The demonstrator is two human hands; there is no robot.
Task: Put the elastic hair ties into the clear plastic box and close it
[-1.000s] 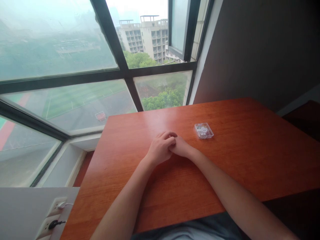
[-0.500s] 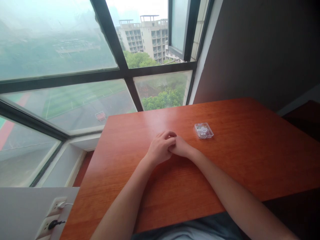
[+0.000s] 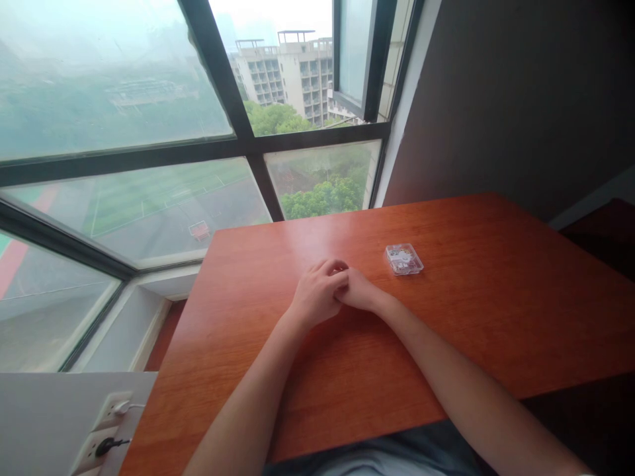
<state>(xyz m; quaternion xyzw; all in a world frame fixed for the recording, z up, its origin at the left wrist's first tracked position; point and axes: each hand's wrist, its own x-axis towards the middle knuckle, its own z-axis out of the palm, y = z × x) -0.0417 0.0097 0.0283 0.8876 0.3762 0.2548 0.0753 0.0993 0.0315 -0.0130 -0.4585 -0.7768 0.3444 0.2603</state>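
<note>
My left hand (image 3: 320,291) rests on the wooden table with its fingers curled over my right hand (image 3: 361,289). The two hands are folded together near the middle of the tabletop. Most of the right hand's fingers are hidden under the left. To the right of the hands, and apart from them, lies a small clear plastic box (image 3: 404,259) with small multicoloured items inside that I cannot make out.
The reddish-brown table (image 3: 496,297) reaches up to a dark-framed window (image 3: 317,137) with one sash tilted outward. At lower left, wall sockets (image 3: 102,444) hold a white plug and a black plug. A grey wall (image 3: 516,99) rises at the right.
</note>
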